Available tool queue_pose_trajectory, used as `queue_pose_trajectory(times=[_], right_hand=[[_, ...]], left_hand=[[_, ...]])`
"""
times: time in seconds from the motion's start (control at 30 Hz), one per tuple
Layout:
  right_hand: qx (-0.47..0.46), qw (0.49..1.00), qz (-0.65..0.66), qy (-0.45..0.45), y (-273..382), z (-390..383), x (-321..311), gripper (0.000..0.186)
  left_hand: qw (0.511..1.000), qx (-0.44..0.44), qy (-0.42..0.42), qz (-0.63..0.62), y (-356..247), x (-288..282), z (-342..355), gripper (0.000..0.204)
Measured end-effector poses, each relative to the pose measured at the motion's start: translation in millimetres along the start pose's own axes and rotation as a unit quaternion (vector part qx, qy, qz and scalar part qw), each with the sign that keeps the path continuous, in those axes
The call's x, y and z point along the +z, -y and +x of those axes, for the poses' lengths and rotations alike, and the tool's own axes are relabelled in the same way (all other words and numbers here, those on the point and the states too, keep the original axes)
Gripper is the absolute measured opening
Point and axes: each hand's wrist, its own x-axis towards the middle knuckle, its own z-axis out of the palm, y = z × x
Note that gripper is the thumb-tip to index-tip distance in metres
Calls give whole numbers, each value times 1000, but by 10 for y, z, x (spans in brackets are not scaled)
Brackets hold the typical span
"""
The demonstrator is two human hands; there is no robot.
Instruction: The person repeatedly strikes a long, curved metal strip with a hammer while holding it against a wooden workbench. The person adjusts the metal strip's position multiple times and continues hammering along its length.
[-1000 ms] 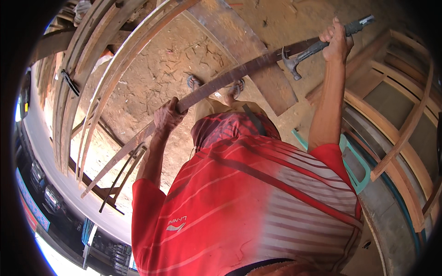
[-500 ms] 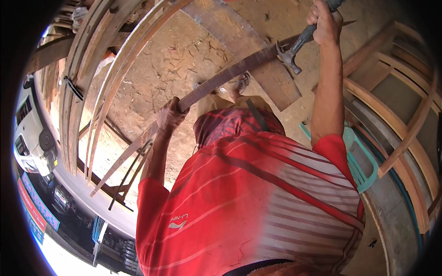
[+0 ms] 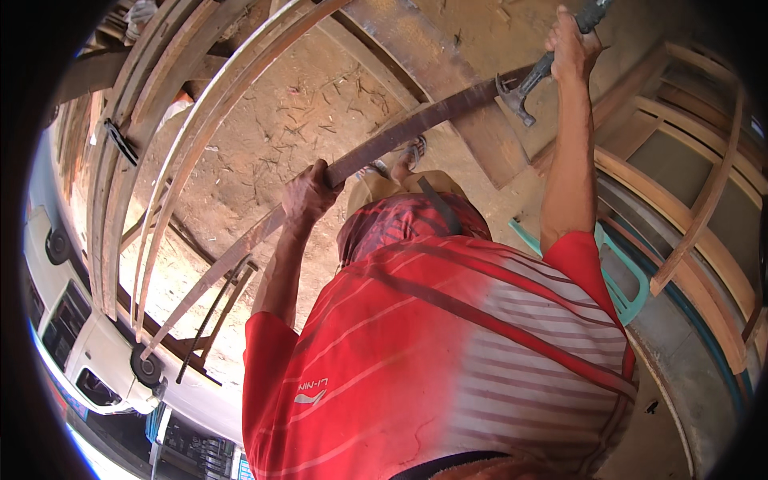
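Observation:
A long, narrow brown wooden plank (image 3: 408,132) slants across in front of me, from the lower left up to the far right. My left hand (image 3: 310,194) is closed around it near its middle. High on the right, my right hand (image 3: 572,46) is wrapped round the dark handle of a claw hammer (image 3: 516,100), whose head hangs down beside the plank's far end. That end passes behind the right hand, and I cannot tell whether the fingers touch it. Below the plank, my sandalled foot (image 3: 414,152) stands on the ground.
Several long boards (image 3: 172,160) lean at the left. A wide flat board (image 3: 480,144) lies on the dirt floor among scattered wood chips. Wooden frames (image 3: 672,168) and a turquoise plastic chair (image 3: 628,280) are on the right. A white vehicle (image 3: 88,336) stands outside, lower left.
The left hand and the hammer have shifted slightly right in view, both grips kept. The whole view has turned a little, bringing more of the white vehicle in at the left.

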Motion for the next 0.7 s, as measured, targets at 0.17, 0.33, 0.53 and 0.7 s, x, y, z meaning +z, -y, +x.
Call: queue_pose_trajectory(times=[0.17,0.33,0.53,0.7], right_hand=[[-144,967,-210,-10,1,-614,164,21],[-292,911,-290,-18,-253,-1253,490,20],[-316,875,-367,17,-248,-1506,826,25],[-268,927,-261,20,198,-1229,453,30]], left_hand=[[999,-14,40,-11,-32,-89,7,42],[999,-22,36,-7,-38,-94,-40,44],[999,-27,19,6,55,0,0,46],[999,-19,23,11,39,-123,-90,49]])
